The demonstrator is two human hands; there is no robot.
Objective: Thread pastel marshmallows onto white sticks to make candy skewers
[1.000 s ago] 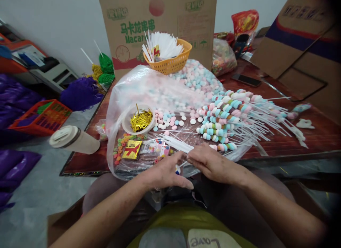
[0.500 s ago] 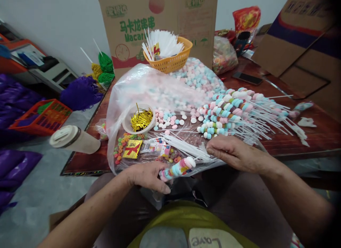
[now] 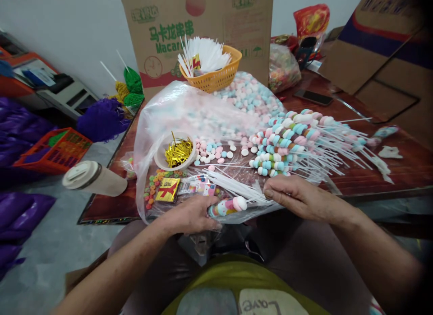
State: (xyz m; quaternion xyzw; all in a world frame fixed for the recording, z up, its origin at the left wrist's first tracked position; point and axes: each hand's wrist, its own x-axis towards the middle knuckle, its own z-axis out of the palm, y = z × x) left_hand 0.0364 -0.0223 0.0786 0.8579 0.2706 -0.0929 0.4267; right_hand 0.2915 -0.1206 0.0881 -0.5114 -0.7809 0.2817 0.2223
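My left hand (image 3: 194,214) is closed around a marshmallow skewer (image 3: 227,206) of pink, white and blue pieces, its white end pointing right. My right hand (image 3: 292,194) has its fingers pressed together by the white sticks (image 3: 235,185); it seems to pinch the thin stick end of that skewer, though this is hard to make out. Finished marshmallow skewers (image 3: 287,139) are piled behind my right hand. Loose marshmallows (image 3: 216,152) lie on the plastic bag (image 3: 158,107). A bowl (image 3: 158,157) holds gold twist ties, with a yellow packet (image 3: 167,190) and ring candies (image 3: 150,188) in front.
A yellow basket (image 3: 216,79) of white sticks stands against a cardboard box (image 3: 203,12). The cup (image 3: 101,178) is at the left table edge. A phone (image 3: 314,97) lies at the back right, near another carton (image 3: 382,39).
The skewer in my left hand has turned about its length and shifted slightly up and right, and my left fingers have closed more around it. My right hand has barely moved.
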